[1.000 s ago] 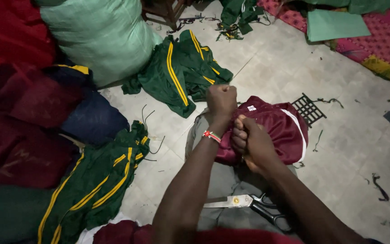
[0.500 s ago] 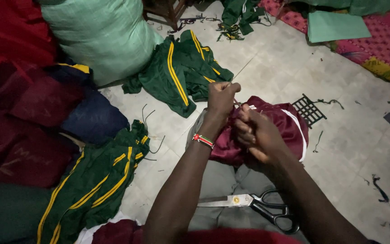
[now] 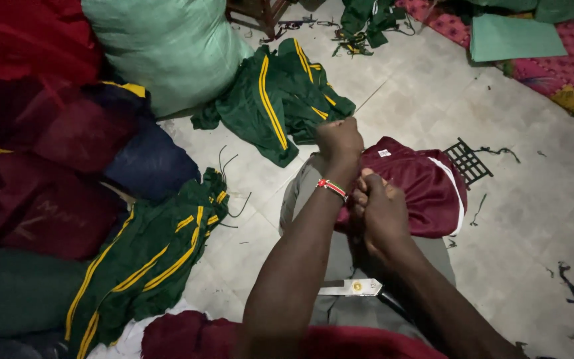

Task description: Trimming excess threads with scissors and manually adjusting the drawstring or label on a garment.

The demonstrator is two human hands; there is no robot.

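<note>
At the far left lie dark piles of folded cloth (image 3: 41, 193) — red, maroon and navy — with a big pale green sack (image 3: 167, 50) behind them. Near the left edge a green garment with yellow stripes (image 3: 147, 256) lies crumpled on the floor (image 3: 533, 219), and a second green striped garment (image 3: 277, 100) lies farther off, beyond the hands.

In the middle, the left hand (image 3: 340, 141) is raised and clenched into a fist, a beaded red, white and green wristband (image 3: 331, 189) on its wrist; whether it pinches a thread cannot be told. Just right of that wrist and nearer, the right hand (image 3: 381, 211) is closed on a bunched fold of the maroon garment (image 3: 420, 189), pinching it at the cloth's left edge. The garment (it has a white stripe along its right side and a small white label near the top) lies on the person's grey-trousered lap, spreading right and far from the right hand, so most of it sits just beyond the knuckles while the left fist stands above its far left corner.

Near, between the forearms, a pair of scissors (image 3: 352, 287) rests on the lap — only its pale blade shows clearly.

To the right, a small black grid-shaped piece (image 3: 468, 161) lies on the floor just beside the maroon garment, and scraps of thread are scattered about. At the far right a pink patterned mat (image 3: 566, 73) carries a flat green sheet (image 3: 513, 38).
</note>
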